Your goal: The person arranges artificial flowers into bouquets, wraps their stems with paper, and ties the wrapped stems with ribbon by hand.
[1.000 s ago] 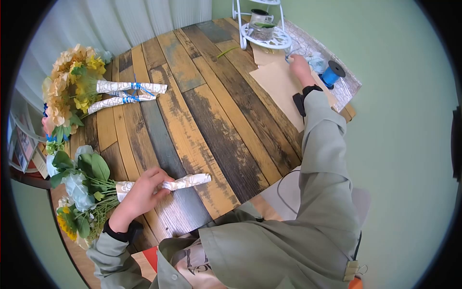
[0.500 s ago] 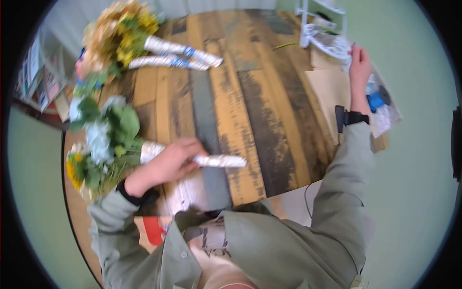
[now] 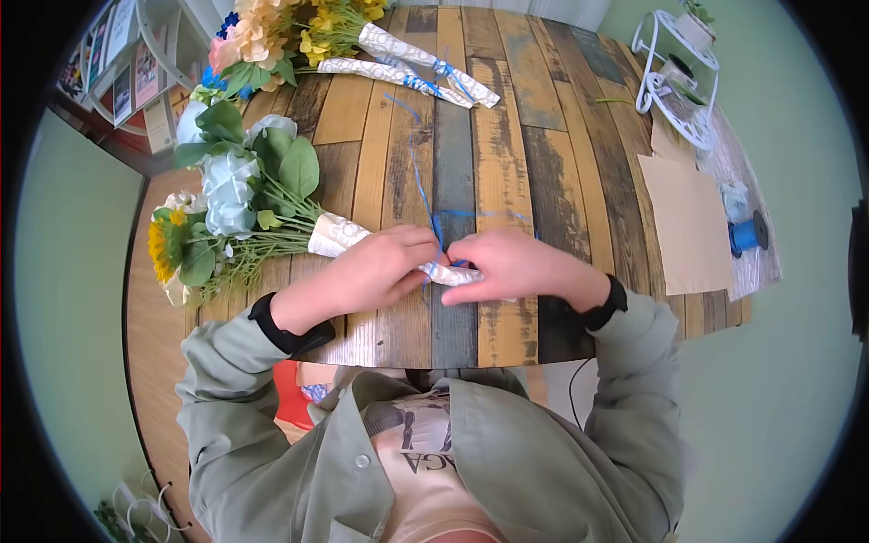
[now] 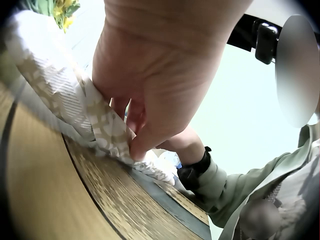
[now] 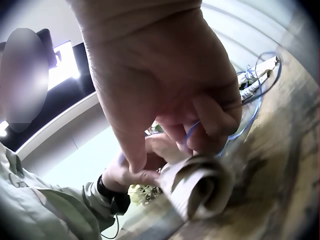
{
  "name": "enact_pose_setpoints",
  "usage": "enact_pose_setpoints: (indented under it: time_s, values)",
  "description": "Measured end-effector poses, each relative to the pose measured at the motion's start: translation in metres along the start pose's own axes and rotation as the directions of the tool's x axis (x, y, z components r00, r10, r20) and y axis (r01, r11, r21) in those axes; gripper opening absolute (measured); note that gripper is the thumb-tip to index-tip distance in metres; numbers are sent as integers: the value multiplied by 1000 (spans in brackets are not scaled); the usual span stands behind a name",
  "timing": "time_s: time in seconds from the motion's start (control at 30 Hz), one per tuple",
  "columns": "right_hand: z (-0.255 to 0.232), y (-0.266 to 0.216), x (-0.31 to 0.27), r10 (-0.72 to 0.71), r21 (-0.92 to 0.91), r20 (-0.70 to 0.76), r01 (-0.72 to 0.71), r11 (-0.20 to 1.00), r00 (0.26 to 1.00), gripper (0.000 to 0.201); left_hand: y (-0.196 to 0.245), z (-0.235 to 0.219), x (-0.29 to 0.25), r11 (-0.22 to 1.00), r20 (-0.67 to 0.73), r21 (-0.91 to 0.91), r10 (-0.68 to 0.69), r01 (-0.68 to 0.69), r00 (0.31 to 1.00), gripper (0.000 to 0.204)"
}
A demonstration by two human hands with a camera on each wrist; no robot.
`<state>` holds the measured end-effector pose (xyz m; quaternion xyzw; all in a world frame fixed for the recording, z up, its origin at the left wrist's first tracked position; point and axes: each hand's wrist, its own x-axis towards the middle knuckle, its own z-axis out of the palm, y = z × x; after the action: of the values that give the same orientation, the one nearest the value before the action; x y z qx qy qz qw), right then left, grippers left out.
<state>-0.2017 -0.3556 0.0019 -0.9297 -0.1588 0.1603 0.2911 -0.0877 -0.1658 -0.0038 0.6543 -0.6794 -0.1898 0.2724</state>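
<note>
A bouquet with pale blue flowers [image 3: 229,195], a sunflower [image 3: 165,246] and green leaves lies at the table's left front. Its stems run into a rolled wrap of white and beige patterned paper [image 3: 335,234]. Around this wrap my left hand [image 3: 380,267] curls, the thumb against the paper in the left wrist view. Close beside it, my right hand [image 3: 520,262] pinches a thin blue ribbon [image 5: 191,131] between curled fingers, above the open end of the paper roll [image 5: 197,187]. Loose blue ribbon [image 3: 418,172] trails across the table behind both hands.
Two wrapped bundles [image 3: 425,68] tied with blue, with peach and yellow flowers, lie at the back left. At right are brown paper sheets [image 3: 688,226], a blue ribbon spool [image 3: 748,236] on a pale tray, and a white metal stand [image 3: 692,127]. A green stem [image 3: 614,100] lies nearby.
My right hand has come from the tray and stand at the back right to the wrap beside my left hand, with blue ribbon now there. The head view has shifted; my left hand stays on the wrap.
</note>
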Motion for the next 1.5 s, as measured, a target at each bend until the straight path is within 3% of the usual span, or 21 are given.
enact_pose_setpoints:
  time_s: [0.03, 0.13, 0.17, 0.23, 0.3, 0.37, 0.5, 0.53, 0.63, 0.7, 0.77, 0.8, 0.93, 1.0, 1.03, 1.07, 1.1, 1.17, 1.3, 1.37, 1.5]
  values:
    - [11, 0, 1, -2, -6, 3, 3, 1000, 1000, 37, 1, -1, 0, 1000, -11, 19, -3, 4, 1000, 24]
    - [30, -4, 3, -69, -267, -362, -32, 963, 929, 25, 3, 0, 0, 997, -142, 68, 43, -34, 989, 26]
    - [30, -5, 2, -76, -274, -361, -28, 961, 929, 25, 8, 1, -2, 997, -148, 73, 43, -33, 988, 26]
    - [29, -9, -1, -36, -219, -420, -63, 974, 907, 24, 26, 9, -12, 963, -445, 261, 63, 63, 893, 26]
    - [33, -10, -3, -82, -243, -444, -32, 969, 892, 23, 28, 20, -34, 951, -456, 277, 4, 138, 890, 25]
    - [35, -9, -3, -110, -237, -460, -3, 971, 881, 22, 31, 24, -46, 936, -266, -119, -353, 333, 897, 20]
    - [35, -4, -1, -110, -225, -494, -5, 974, 863, 21, 36, 34, -48, 972, -334, -99, -233, 212, 913, 32]
    - [37, -1, 0, -140, -230, -517, 21, 973, 845, 20, 36, 37, -55, 950, -103, -101, -306, 296, 946, 41]
    - [36, -13, -3, -168, -278, -518, 21, 960, 839, 17, 28, 56, -57, 897, -206, -292, -398, 332, 894, 49]
    - [34, -16, -3, -170, -261, -531, 31, 965, 830, 18, 11, 52, -52, 843, -76, -348, -461, 410, 884, 56]
    - [35, -20, -6, -180, -259, -543, 40, 965, 820, 19, 0, 63, -44, 481, 22, -814, -535, 326, 844, 58]
    - [34, -24, -7, -170, -247, -534, 39, 968, 828, 20, 1, 67, -37, 494, -125, -856, -481, 151, 868, 63]
    - [28, -23, -8, -167, -229, -520, 52, 972, 838, 21, -4, 64, -23, 445, -135, -893, -424, 76, 895, 46]
    - [27, -18, -7, -189, -251, -531, 59, 966, 826, 20, -1, 45, -34, 665, 228, -605, -381, 437, 896, 20]
    - [27, -16, -7, -216, -277, -542, 70, 958, 812, 20, 6, 35, -40, 665, 233, -605, -379, 438, 896, 20]
    - [26, -15, -7, -211, -272, -545, 67, 960, 811, 20, 15, 22, -47, 880, 111, -312, -342, 359, 933, 12]
    - [26, -15, -7, -201, -311, -533, 31, 950, 822, 20, 24, 8, -52, 965, 15, 35, -261, 261, 965, 14]
    - [25, -14, -5, -189, -340, -521, 1, 941, 833, 20, 40, -20, -60, 922, -199, 267, -234, 282, 952, 10]
    - [24, -10, -4, -213, -408, -501, -12, 913, 839, 21, 57, -66, -80, 903, -65, 237, -352, 357, 934, 10]
    - [24, -9, -3, -216, -418, -500, -16, 908, 838, 21, 67, -87, -85, 859, 84, 14, -511, 512, 855, 10]
    - [27, -11, -2, -227, -444, -487, -16, 896, 843, 26, 62, -113, -84, 895, -225, 112, -401, 432, 888, 12]
